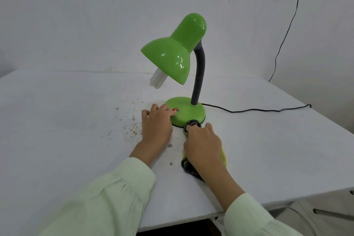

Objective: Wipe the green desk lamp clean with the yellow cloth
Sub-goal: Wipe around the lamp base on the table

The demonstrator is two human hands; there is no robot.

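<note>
Two hands meet the lamp base: our right hand clutches the cloth against its near rim; our left hand rests unclenched on it.

Glossy, smooth green lamp shade with bright highlights, equally shiny green base, matt ribbed grey neck, matt white counter flecked with brownish grime at nine o'clock of the base, fuzzy yellow-and-dark cloth, soft pale sleeve fabric

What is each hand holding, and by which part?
The right hand grips the yellow cloth by its bunched dark end, against the lamp base. The left hand holds nothing; it rests on that base.
</note>
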